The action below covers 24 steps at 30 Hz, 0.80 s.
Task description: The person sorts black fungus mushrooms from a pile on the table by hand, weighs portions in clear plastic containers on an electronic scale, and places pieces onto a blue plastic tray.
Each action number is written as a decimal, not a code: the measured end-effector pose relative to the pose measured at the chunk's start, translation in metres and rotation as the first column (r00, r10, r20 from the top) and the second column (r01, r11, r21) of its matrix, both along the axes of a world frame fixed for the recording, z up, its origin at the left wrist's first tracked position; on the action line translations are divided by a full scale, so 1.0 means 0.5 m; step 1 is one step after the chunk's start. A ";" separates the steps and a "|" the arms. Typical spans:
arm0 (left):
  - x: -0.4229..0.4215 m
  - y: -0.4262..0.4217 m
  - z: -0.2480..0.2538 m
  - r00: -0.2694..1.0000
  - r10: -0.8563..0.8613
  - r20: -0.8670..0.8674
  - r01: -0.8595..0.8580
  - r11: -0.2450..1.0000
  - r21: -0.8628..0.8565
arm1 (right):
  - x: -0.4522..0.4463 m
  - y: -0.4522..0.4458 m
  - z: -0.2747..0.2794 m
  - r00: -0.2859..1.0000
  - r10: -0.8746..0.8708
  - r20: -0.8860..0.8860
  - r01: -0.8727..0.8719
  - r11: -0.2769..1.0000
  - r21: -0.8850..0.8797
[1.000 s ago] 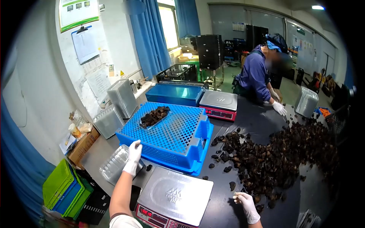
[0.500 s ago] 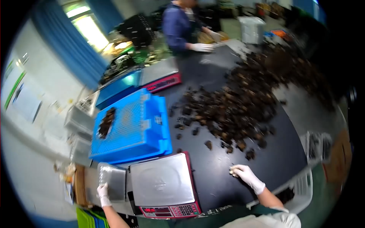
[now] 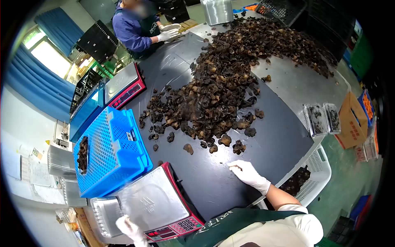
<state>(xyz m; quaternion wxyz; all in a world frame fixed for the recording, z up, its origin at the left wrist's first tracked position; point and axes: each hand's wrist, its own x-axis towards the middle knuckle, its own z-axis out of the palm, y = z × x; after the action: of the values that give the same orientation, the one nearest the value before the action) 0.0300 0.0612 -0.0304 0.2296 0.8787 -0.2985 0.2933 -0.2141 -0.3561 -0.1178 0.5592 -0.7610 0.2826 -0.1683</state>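
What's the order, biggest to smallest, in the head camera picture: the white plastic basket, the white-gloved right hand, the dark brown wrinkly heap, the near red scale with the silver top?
1. Dark brown wrinkly heap
2. Near red scale with the silver top
3. White plastic basket
4. White-gloved right hand

Gloved L hand at front corner of scale, nr. clear trays; grip blurred. Gloved R hand over dk. tabletop, apart from dk. fungus pile. Blue crate adj. scale, w/ filled tray on top. Co-worker at far side, gloved.
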 end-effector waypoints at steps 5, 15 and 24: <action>-0.104 -0.009 -0.036 0.919 -0.121 -0.375 0.241 0.925 0.293 | 0.013 -0.062 -0.023 0.972 -0.141 0.186 0.204 0.902 -0.380; -0.171 -0.342 0.053 0.855 -0.297 -0.425 0.282 0.954 -0.101 | 0.108 -0.104 -0.049 0.966 -0.012 -0.257 -0.081 0.934 -0.347; 0.087 -0.650 -0.243 0.795 -0.234 -0.560 0.112 0.963 -0.245 | 0.055 -0.188 -0.080 0.851 -0.411 0.328 0.521 0.737 -0.429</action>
<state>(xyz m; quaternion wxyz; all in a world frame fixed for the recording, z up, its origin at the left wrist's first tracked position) 0.0733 -0.2640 -0.1520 0.4228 0.8674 -0.2621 0.0155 -0.1867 -0.4501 -0.1580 0.3070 -0.7615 0.3499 -0.4511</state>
